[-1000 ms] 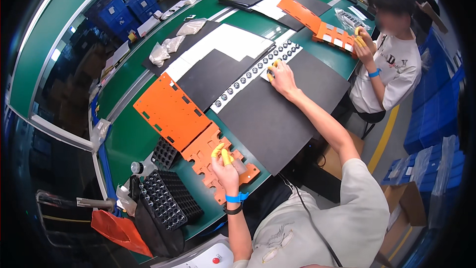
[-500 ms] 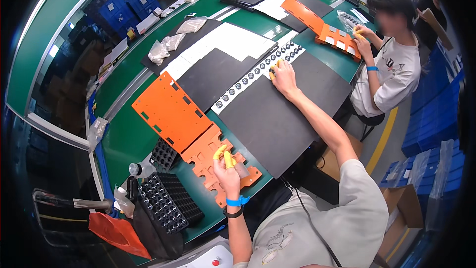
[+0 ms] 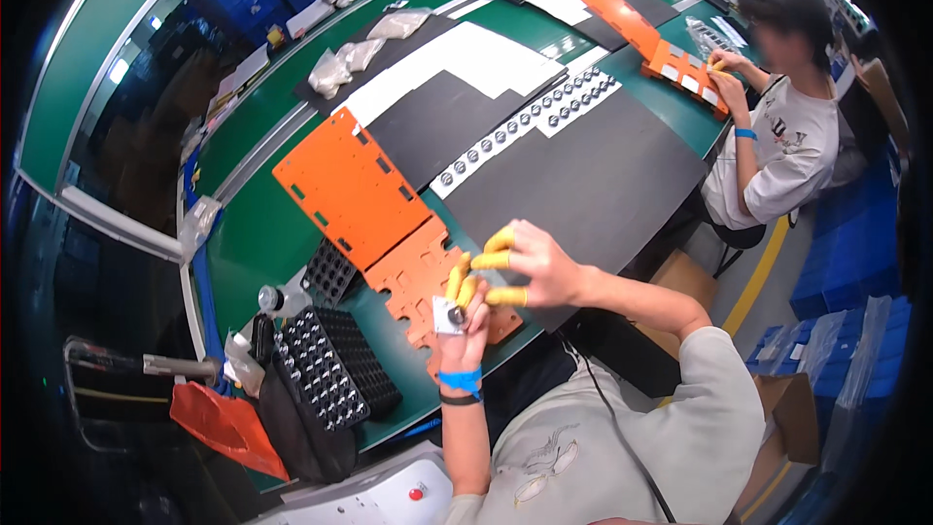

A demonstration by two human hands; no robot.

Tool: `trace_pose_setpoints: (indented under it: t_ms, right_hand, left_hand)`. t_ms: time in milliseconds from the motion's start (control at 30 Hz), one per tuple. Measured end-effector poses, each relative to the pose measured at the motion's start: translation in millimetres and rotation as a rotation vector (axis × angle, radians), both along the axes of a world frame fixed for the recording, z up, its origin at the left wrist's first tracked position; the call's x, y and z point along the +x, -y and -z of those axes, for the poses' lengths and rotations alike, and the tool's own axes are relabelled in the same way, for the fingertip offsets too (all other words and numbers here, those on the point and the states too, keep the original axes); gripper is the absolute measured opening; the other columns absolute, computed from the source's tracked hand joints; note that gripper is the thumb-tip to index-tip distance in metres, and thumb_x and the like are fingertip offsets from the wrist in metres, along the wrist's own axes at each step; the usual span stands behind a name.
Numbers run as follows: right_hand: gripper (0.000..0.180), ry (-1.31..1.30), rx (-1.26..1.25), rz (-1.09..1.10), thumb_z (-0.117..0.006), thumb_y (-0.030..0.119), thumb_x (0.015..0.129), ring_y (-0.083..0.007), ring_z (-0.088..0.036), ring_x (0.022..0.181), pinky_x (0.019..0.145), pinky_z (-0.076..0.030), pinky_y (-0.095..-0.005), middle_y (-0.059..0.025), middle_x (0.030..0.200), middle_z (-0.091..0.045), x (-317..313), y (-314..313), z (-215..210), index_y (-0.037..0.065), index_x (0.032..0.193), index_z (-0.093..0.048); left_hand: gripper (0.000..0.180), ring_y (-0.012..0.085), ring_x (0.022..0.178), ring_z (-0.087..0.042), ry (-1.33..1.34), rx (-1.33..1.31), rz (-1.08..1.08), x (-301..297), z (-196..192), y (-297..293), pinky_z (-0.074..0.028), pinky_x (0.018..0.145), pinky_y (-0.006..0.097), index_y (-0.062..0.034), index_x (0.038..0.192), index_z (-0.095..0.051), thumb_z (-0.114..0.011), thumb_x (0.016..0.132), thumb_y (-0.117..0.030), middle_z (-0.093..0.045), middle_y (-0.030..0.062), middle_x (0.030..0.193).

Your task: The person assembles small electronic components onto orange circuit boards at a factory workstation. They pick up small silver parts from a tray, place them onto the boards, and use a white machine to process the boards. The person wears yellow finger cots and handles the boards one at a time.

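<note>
My left hand, with yellow finger covers and a blue wristband, is over the lower orange panel. In it is a small white square piece with a dark round spot. Just to the right, my right hand, also in yellow finger covers, reaches toward the left fingers. Its fingers are curved and apart, with nothing visible between them. Joined to the lower panel is a flat orange panel with slots. A white strip bearing rows of black round pieces lies beyond, along a dark grey mat.
Black trays and a clear bottle stand at left. Plastic bags lie on sheets at the back. At far right, a co-worker handles another orange panel. Blue crates line the right side.
My right hand has come back from the strip of round pieces to beside my left hand. The white square piece now shows in my left hand. The view has shifted slightly.
</note>
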State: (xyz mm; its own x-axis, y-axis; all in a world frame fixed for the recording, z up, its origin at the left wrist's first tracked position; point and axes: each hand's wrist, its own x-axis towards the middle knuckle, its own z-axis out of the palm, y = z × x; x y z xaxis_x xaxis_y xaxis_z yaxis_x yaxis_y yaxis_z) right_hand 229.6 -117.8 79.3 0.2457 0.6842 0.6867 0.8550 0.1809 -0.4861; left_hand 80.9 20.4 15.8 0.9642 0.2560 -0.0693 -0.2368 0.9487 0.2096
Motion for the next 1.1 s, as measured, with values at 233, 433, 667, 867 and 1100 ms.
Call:
trace_pose_setpoints:
  t_ms: [233,433,667,867,1100]
  right_hand:
    - [0.036,-0.099,0.04,-0.022,-0.087,0.024,0.072,-0.0288,-0.057,0.095,0.084,-0.05,-0.0399,-0.0092,0.108,-0.062,-35.5,-1.0,-2.0,0.007,0.1,-0.073]
    - [0.035,-0.077,0.027,-0.029,-0.085,0.022,0.074,-0.0287,-0.058,0.097,0.085,-0.05,-0.0395,-0.0095,0.11,-0.063,-37.1,-1.1,-3.8,0.006,0.102,-0.071]
    - [0.025,-0.167,0.018,0.491,-0.076,0.011,0.082,-0.0322,-0.067,0.092,0.081,-0.054,-0.0401,-0.0138,0.102,-0.068,75.6,-9.0,37.0,0.005,0.105,-0.068]
    - [0.03,-0.035,-0.072,0.777,-0.07,0.006,0.081,-0.036,-0.059,0.111,0.096,-0.048,-0.0437,-0.0191,0.108,-0.065,172.5,4.3,82.7,-0.001,0.11,-0.065]
    - [0.024,0.21,-0.276,0.774,-0.074,0.011,0.079,-0.03,-0.055,0.107,0.095,-0.044,-0.0415,-0.0121,0.104,-0.061,202.2,0.9,87.7,0.002,0.1,-0.07]
  left_hand:
    - [0.044,0.0062,0.056,-0.046,-0.291,0.173,-0.002,10.7,-35.3,25.9,-0.04,0.045,0.021,-0.0081,0.144,-0.044,-0.046,0.105,-0.028,-0.061,0.0021,0.116]
    - [0.038,0.0039,0.062,-0.049,-0.388,0.525,-0.201,16.6,-19.1,26.5,-0.043,0.053,0.019,-0.0058,0.137,-0.052,-0.046,0.107,-0.029,-0.063,0.0011,0.103]
    - [0.026,0.0152,0.078,-0.053,-0.789,1.771,-0.671,-16.0,-9.4,3.1,-0.046,0.071,0.03,-0.0036,0.123,-0.064,-0.056,0.103,-0.019,-0.059,0.006,0.093]
    - [0.02,0.0202,0.076,-0.051,-0.75,1.737,-0.558,-30.2,-9.6,-1.2,-0.044,0.072,0.034,-0.0027,0.115,-0.068,-0.061,0.098,-0.012,-0.059,0.0072,0.092]
    - [0.024,0.0168,0.072,-0.057,-0.698,1.623,-0.634,-29.6,4.2,-10.5,-0.046,0.069,0.031,-0.0007,0.113,-0.07,-0.054,0.103,-0.016,-0.07,0.0089,0.091]
